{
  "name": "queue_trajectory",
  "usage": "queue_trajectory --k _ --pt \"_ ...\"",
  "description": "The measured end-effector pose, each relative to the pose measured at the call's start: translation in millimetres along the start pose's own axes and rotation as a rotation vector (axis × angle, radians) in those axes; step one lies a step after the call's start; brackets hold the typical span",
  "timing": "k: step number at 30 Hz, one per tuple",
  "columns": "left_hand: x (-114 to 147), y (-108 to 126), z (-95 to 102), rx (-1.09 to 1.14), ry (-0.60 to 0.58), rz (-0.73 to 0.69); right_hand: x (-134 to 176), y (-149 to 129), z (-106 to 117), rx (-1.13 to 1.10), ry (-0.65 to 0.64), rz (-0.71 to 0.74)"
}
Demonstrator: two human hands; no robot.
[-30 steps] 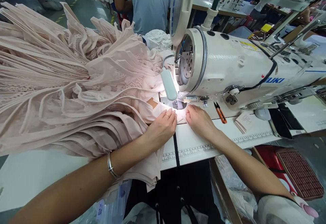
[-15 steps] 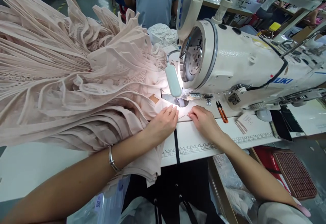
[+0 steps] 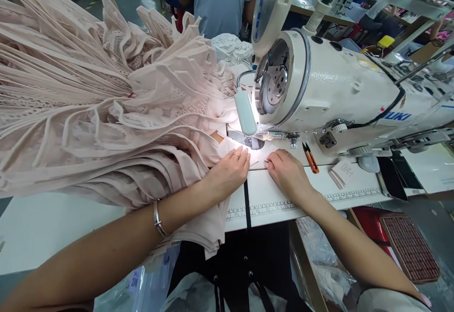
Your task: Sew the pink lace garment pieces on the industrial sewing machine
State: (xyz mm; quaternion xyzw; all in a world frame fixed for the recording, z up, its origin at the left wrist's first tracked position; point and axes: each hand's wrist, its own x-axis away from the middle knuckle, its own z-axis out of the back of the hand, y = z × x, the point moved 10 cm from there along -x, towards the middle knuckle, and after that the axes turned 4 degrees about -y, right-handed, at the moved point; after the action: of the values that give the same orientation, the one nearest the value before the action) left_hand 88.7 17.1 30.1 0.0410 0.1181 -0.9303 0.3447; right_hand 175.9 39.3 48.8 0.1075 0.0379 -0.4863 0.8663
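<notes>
Pale pink fabric point(image 3: 184, 137) with lace parts lies heaped on the left and runs up to the sewing machine point(image 3: 329, 85). My left hand point(image 3: 231, 169), fingers pressed together, holds an edge of this fabric just in front of the presser foot point(image 3: 248, 142). Its thumb is hidden. To the right of the foot, my right hand point(image 3: 288, 172) is closed in a pinch at the bed's front edge. A tiny pale bit shows at its fingertips, too small to name. Orange thread snips point(image 3: 310, 158) lie just right of that hand.
A pale green lamp point(image 3: 245, 112) hangs close above the needle area. Small cards point(image 3: 342, 172) and a dark phone-like object point(image 3: 391, 178) lie farther right. A printed ruler point(image 3: 273, 206) lines the table's front edge. A person in a blue shirt point(image 3: 222, 2) is beyond the machine.
The whole view has shifted slightly. My right fingers are drawn in a little more, a touch farther from the presser foot. My left hand stays on the fabric.
</notes>
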Motion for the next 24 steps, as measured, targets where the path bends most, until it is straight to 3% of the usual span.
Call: queue_trajectory --k 4,7,10,14,16,19,24 --pt "-2 2 0.2 -0.021 -0.023 0.001 -13 9 -12 -0.148 -0.093 -0.04" --pt "-3 -3 -0.8 0.049 -0.027 0.011 -28 12 -23 -0.405 -0.141 -0.105" --pt "-1 -22 -3.4 0.228 0.025 0.103 -37 17 -28 -0.646 -0.07 -0.22" --pt "8 -49 -7.8 0.474 0.148 0.298 -35 21 -30 -0.754 -0.006 -0.3" --pt "8 -34 -6.4 0.483 0.143 0.207 -33 21 -30 -0.78 -0.006 -0.297" --pt "6 -2 -2.4 0.314 0.072 0.036 -31 23 -27 -0.772 0.013 -0.292" --pt "4 7 0.2 0.115 0.01 0.015 -31 23 -28 -0.762 0.007 -0.311"
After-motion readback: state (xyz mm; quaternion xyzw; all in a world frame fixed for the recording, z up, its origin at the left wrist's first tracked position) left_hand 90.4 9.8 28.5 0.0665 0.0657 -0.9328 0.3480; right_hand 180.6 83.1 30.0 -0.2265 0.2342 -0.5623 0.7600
